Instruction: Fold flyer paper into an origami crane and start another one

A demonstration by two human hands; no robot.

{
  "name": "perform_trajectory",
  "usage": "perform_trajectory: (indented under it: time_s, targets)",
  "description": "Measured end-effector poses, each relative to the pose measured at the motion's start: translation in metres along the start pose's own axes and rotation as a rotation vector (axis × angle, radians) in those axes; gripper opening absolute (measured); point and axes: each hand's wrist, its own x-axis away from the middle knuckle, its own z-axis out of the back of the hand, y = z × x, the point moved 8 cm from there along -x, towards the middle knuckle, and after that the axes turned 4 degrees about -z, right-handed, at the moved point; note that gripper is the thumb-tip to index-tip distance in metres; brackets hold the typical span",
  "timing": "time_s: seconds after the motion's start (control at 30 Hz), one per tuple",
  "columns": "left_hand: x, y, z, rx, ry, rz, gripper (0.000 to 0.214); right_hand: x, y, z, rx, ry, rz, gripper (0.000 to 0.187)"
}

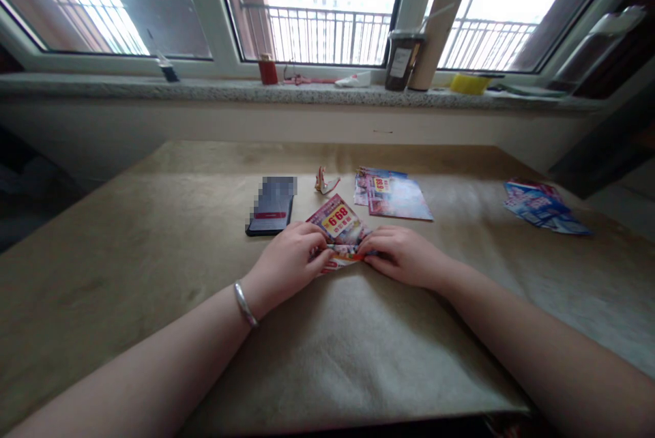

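Note:
A colourful printed paper sheet [340, 217] with "89.9" on a yellow patch lies on the table, its near edge folded over. My left hand [293, 252], with a silver bangle on the wrist, pinches the left end of that fold between thumb and fingers. At the fold's right end, my right hand [402, 254] grips the paper in the same way. A phone [271, 206] with a lit screen, partly pixelated, lies beyond my left hand. Just past the sheet stands a small folded paper piece [325, 181].
More printed sheets [402, 198] lie in a stack beyond my right hand. Several blue and red paper pieces [545, 207] sit at the table's right. The brown table covering [127, 254] reaches the wall. On the windowsill [205, 89] are a dark container [402, 59], a cardboard tube [439, 28] and yellow tape [469, 84].

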Motion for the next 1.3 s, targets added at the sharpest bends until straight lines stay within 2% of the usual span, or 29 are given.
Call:
perform_trajectory:
  time_s: [0.2, 0.4, 0.67, 0.87, 1.07, 1.3]
  targets:
    - [0.0, -0.008, -0.002, -0.028, -0.003, 0.034, 0.022, -0.001, 0.0, 0.002, -0.014, 0.037, -0.022, 0.028]
    - [-0.001, -0.008, -0.001, -0.115, -0.021, 0.029, 0.021, -0.002, -0.006, 0.002, -0.004, 0.05, 0.048, 0.026]
    - [-0.002, -0.009, -0.002, -0.187, -0.027, 0.036, 0.017, -0.002, -0.005, -0.003, 0.098, 0.04, 0.028, 0.028]
    - [-0.002, -0.009, 0.0, -0.149, -0.045, 0.053, 0.016, -0.002, -0.003, -0.002, 0.16, 0.056, 0.004, 0.027]
    - [-0.002, -0.011, 0.0, -0.106, -0.039, 0.081, 0.014, -0.002, 0.001, 0.0, 0.117, 0.08, -0.047, 0.021]
    - [-0.001, -0.013, 0.0, -0.093, -0.028, 0.094, 0.013, -0.002, 0.006, -0.001, 0.114, 0.081, -0.092, 0.022]
